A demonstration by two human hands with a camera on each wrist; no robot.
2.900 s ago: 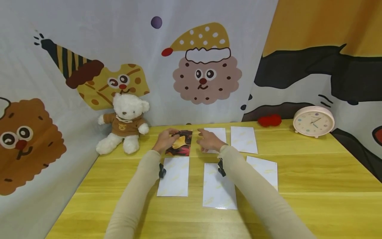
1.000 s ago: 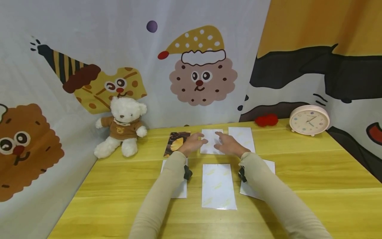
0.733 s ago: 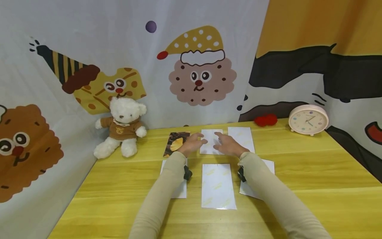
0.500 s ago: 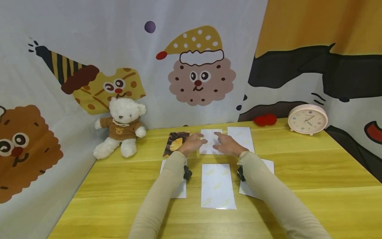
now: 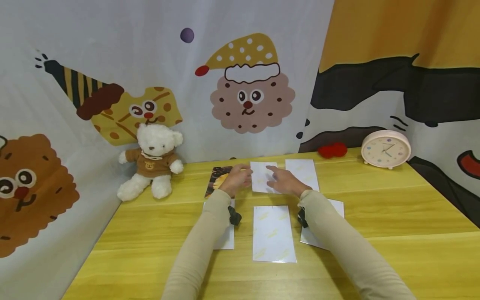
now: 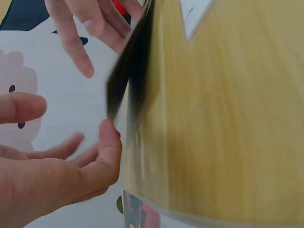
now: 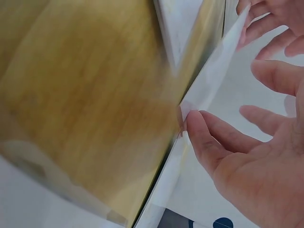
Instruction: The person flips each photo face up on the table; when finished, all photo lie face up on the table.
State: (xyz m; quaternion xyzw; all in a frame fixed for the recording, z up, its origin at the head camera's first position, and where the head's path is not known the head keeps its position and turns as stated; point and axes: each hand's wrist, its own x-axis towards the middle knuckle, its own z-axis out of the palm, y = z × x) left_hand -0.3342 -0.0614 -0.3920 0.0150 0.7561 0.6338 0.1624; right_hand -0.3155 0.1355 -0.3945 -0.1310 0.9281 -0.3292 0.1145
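What has just changed is that the near-middle card at the back, the raised card [image 5: 263, 178], has come up on its left side: half a second ago it lay flat beneath my spread fingers, and now it slants, lifted off the surface [image 5: 123, 258], close to the middle of that surface's back edge. My left hand [image 5: 237, 179] has drawn back leftward from over the card to its left edge, and its fingers are gathered in; I seem to have that edge in a light pinch at a corner, though only the wrist views show it. My right hand [image 5: 286, 183] stays over the card's right side, fingers loosely spread, one tip touching the edge and nothing gripped. To me this means the lift has begun but the turning over is not done: the white side is up, and from my left wrist the underside shows only as dark, so I cannot tell what is on it. The leaf picture [image 5: 216, 176] lies face up beside it, toward the back left corner and partly behind my left hand. The back right card [image 5: 302, 173] is white side up, as are the front left card [image 5: 226, 239], the front middle card [image 5: 273, 233] and the front right card [image 5: 336, 208], the last partly hidden by my sleeve [image 5: 337, 237].
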